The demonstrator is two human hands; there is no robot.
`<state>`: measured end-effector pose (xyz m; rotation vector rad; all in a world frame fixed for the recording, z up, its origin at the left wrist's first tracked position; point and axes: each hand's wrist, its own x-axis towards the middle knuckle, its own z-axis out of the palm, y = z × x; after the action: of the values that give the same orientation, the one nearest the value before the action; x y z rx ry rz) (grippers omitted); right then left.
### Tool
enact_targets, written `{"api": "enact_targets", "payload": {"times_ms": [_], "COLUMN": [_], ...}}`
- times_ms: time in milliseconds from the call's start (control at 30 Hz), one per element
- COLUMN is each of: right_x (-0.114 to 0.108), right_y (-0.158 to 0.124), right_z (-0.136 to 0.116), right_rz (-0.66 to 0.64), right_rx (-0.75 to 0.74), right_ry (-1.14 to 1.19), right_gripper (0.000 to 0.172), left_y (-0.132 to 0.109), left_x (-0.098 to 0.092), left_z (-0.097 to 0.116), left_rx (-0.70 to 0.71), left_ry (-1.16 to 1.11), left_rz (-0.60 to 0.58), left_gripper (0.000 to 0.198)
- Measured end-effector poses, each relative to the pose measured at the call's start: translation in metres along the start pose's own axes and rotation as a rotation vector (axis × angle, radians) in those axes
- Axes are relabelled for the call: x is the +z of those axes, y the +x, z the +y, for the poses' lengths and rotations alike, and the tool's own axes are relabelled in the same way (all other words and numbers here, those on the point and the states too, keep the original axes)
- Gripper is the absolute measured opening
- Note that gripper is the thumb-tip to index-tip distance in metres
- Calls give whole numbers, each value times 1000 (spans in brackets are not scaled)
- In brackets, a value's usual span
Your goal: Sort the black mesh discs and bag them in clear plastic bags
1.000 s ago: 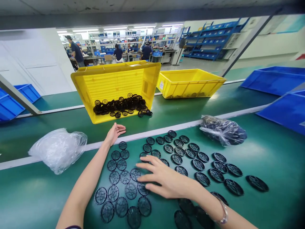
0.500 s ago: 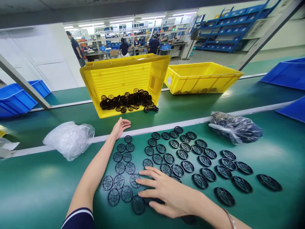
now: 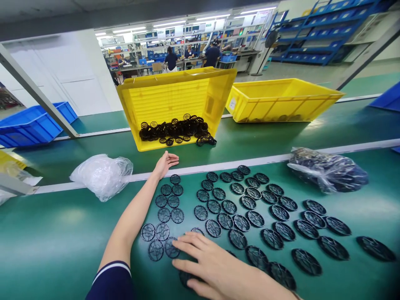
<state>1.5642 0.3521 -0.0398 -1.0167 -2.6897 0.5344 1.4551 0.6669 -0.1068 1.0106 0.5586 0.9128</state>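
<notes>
My right hand (image 3: 212,263) lies palm down over the green bench, fingers spread. Its fingertips reach the edge of one black spoked plastic wheel (image 3: 171,248), and another dark wheel (image 3: 185,278) shows partly under the fingers. My left hand (image 3: 165,164) rests on its side by the white strip, fingers loosely stretched and nothing seen in them. Close to it lies the topmost wheel (image 3: 175,179) of a small left-hand group. A wider spread of black wheels (image 3: 241,223) covers the bench to the right. What lies beneath my right palm is hidden.
A tilted yellow bin (image 3: 175,93) holds a heap of black wheels (image 3: 175,130). Beside it stands another yellow bin (image 3: 286,102). A clear plastic bag (image 3: 101,177) lies left, a bag of dark parts (image 3: 328,171) right. Blue bins (image 3: 29,125) and several people are farther back.
My right hand has moved left and nearer to me across the wheels, and a wheel by its fingertips no longer shows where it was. My left hand stays put. The view has shifted.
</notes>
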Motion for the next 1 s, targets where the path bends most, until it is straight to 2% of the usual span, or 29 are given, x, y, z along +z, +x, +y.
{"api": "enact_targets", "payload": {"times_ms": [33, 100, 167, 267, 367, 533, 633, 700, 800, 1000], "right_x": [3, 8, 12, 13, 11, 25, 40, 47, 48, 32], "right_y": [3, 3, -1, -6, 1, 30, 45, 50, 45, 24], "right_z": [-3, -4, -3, -1, 5, 20, 26, 28, 32, 29], "right_rz": [-17, -23, -4, 37, 77, 213, 238, 241, 239, 254], "right_rx": [-5, -19, -41, -72, -50, 166, 236, 260, 262, 303], "right_ry": [-13, -21, 8, 65, 39, -237, -366, -419, -470, -456], "right_gripper": [37, 30, 23, 22, 20, 39, 50, 51, 42, 14], "left_y": [0, 0, 0, 0, 0, 0, 1, 1, 1, 2], "left_x": [0, 0, 1, 1, 1, 1, 0, 0, -1, 0], "left_z": [0, 0, 0, 0, -1, -1, -1, -2, -2, -5], "left_rx": [0, 1, 1, -4, -5, -9, -12, -13, -11, -5], "left_ry": [0, 1, 2, 7, 11, 15, 15, 13, 12, 19], "left_rz": [0, -1, -3, -8, -8, -7, -11, -14, -14, -21], "left_gripper": [50, 50, 50, 50, 50, 51, 52, 51, 51, 50]}}
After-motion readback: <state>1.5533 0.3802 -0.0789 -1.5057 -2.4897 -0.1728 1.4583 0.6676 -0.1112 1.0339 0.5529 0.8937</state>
